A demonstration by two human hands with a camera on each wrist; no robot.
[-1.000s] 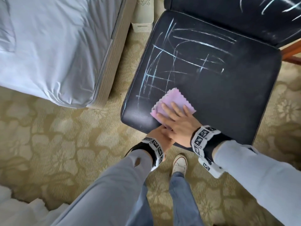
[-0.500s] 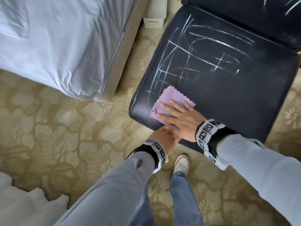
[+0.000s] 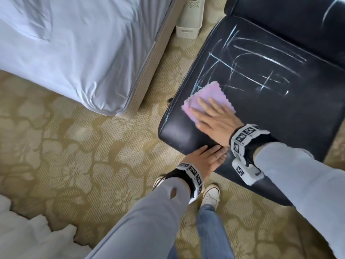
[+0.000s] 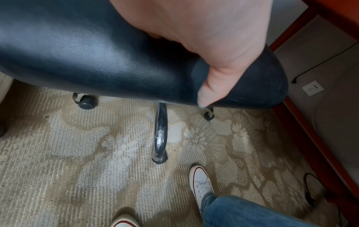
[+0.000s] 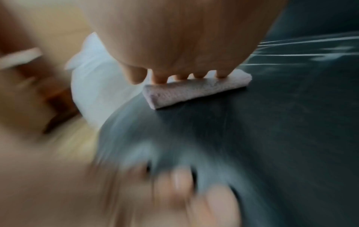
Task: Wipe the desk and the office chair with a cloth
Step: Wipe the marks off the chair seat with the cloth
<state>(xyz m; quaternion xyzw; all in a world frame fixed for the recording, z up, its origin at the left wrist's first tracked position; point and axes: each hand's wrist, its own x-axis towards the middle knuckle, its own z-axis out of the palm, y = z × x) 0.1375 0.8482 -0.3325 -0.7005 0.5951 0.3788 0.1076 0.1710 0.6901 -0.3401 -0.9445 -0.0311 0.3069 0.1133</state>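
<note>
The black office chair seat [image 3: 280, 118] carries white chalk-like marks [image 3: 261, 58] across its far half. A folded pink cloth [image 3: 201, 94] lies on the seat's near-left part, by the lowest marks. My right hand [image 3: 214, 116] lies flat on the cloth with straight fingers pressing it down. The blurred right wrist view shows those fingertips [image 5: 159, 76] on the cloth [image 5: 196, 92]. My left hand [image 3: 205, 157] holds the seat's front edge, fingers on top. Its thumb [image 4: 209, 89] wraps down the front of the seat [image 4: 87, 53].
A bed [image 3: 65, 53] with a pale sheet stands to the left, and a white bin [image 3: 190, 19] beside the chair. Under the seat are a chrome base leg [image 4: 161, 130] and castors [image 4: 85, 99]. A red-brown desk frame [image 4: 310, 138] and wall socket [image 4: 312, 88] lie right. My shoe [image 3: 211, 195] is on patterned carpet.
My right hand has slid the cloth away from the seat's front edge toward the marks. It no longer overlaps my left hand, which stays on the front edge.
</note>
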